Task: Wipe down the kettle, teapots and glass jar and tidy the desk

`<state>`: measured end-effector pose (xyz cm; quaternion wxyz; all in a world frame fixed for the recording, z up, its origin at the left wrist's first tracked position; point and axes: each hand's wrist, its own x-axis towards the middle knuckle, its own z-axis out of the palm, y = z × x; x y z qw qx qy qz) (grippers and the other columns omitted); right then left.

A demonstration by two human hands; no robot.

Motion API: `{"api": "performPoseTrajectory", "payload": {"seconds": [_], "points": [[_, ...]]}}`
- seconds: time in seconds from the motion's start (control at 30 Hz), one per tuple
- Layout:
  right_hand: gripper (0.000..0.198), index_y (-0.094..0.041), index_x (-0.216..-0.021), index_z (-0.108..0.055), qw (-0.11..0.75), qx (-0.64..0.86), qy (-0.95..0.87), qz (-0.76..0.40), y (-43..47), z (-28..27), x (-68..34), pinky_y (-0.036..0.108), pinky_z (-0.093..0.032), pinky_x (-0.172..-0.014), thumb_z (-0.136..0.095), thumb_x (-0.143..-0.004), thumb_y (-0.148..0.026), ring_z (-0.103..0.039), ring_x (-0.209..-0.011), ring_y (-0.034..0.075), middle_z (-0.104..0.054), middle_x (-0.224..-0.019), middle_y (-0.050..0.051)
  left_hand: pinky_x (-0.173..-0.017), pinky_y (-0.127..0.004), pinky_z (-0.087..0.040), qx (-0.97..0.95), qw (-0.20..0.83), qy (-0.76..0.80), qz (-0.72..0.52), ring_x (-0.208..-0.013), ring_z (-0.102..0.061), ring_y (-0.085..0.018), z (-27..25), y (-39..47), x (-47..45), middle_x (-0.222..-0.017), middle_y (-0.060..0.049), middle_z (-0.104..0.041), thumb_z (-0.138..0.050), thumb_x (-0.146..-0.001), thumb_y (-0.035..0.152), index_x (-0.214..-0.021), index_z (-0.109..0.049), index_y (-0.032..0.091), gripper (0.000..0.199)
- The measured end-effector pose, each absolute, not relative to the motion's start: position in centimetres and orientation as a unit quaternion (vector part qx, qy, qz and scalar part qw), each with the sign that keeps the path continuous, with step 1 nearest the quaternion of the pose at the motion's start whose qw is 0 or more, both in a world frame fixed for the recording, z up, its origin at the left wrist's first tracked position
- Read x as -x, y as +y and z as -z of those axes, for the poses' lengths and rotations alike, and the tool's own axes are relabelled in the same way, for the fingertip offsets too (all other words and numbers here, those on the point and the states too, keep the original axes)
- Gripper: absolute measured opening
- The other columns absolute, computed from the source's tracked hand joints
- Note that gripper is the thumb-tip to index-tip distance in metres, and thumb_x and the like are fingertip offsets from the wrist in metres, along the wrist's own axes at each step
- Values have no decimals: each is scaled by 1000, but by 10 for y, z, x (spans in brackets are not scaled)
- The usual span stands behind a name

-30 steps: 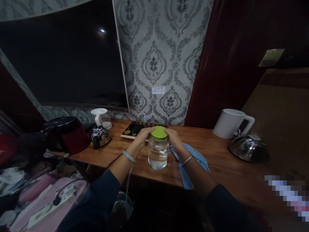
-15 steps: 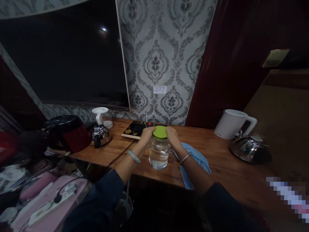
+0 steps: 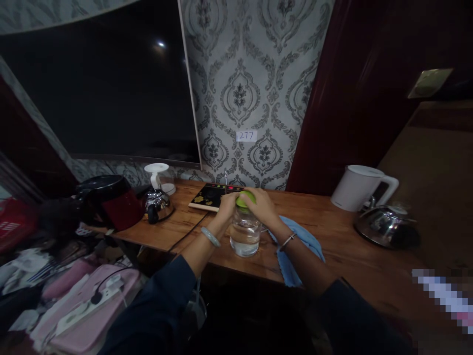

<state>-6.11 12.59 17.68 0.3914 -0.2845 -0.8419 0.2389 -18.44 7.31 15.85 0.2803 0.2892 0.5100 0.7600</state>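
A clear glass jar (image 3: 245, 239), partly filled with clear liquid, stands upright near the table's front edge. On its mouth sits a green lid (image 3: 246, 199). My right hand (image 3: 263, 208) lies over the top and right side of the lid, its fingers curled round it. At the jar's neck, on the left by the lid's edge, my left hand (image 3: 227, 208) is closed against it; its fingertips are hidden behind. A blue cloth (image 3: 297, 246) lies just right of the jar, under my right forearm.
Behind the jar is a black cooktop (image 3: 207, 196) with lit red indicators. Left of it stand a small metal kettle (image 3: 158, 204) and a dark red appliance (image 3: 120, 204). A white kettle (image 3: 356, 187) and a steel kettle (image 3: 386, 227) stand at right.
My right hand has moved from the lid's right edge to over its top, covering more of it. My left hand stays at the left side. The view has shifted slightly.
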Motion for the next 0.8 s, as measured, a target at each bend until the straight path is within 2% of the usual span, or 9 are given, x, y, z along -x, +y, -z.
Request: {"api": "performPoseTrajectory", "payload": {"seconds": [0.1, 0.2, 0.3, 0.47, 0.63, 0.8], "points": [[45, -24, -122, -70, 331, 278, -893, -127, 113, -186, 54, 43, -49, -96, -61, -91, -54, -62, -112, 30, -68, -123, 12, -58, -24, -39, -305, 282, 499, -760, -57, -51, -12, -157, 70, 184, -54, 3, -59, -70, -62, 28, -53, -61, 18, 16], [49, -22, -126, -68, 324, 224, -915, -87, 115, -186, 52, 43, -49, -99, -63, -91, -55, -60, -117, 29, -66, -131, 13, -60, -24, -41, -317, 283, 492, -760, -59, -52, -12, -157, 67, 183, -57, 3, -59, -70, -63, 28, -55, -61, 17, 16], [49, -19, -128, -68, 357, 184, -911, -95, 124, -177, 54, 43, -50, -102, -64, -91, -51, -63, -115, 28, -68, -129, 13, -61, -24, -43, -323, 282, 491, -758, -62, -54, -13, -158, 67, 183, -60, 2, -62, -71, -64, 28, -57, -63, 17, 15], [40, -22, -118, -75, 423, 150, -885, -126, 133, -165, 62, 43, -53, -101, -66, -89, -47, -67, -112, 28, -72, -121, 12, -59, -24, -41, -327, 280, 496, -754, -59, -52, -13, -160, 68, 182, -58, 2, -60, -71, -64, 29, -56, -64, 16, 16], [36, -24, -114, -78, 445, 132, -870, -166, 136, -154, 64, 41, -55, -98, -64, -89, -46, -70, -106, 26, -75, -113, 9, -57, -24, -37, -331, 287, 500, -747, -56, -49, -12, -159, 66, 181, -54, 3, -57, -70, -63, 26, -53, -62, 16, 17], [43, -20, -121, -75, 461, 146, -857, -179, 137, -137, 64, 46, -51, -106, -64, -89, -46, -67, -117, 29, -73, -124, 14, -55, -23, -34, -323, 291, 499, -749, -54, -46, -11, -154, 65, 178, -50, 4, -52, -72, -63, 26, -49, -59, 16, 22]]}}
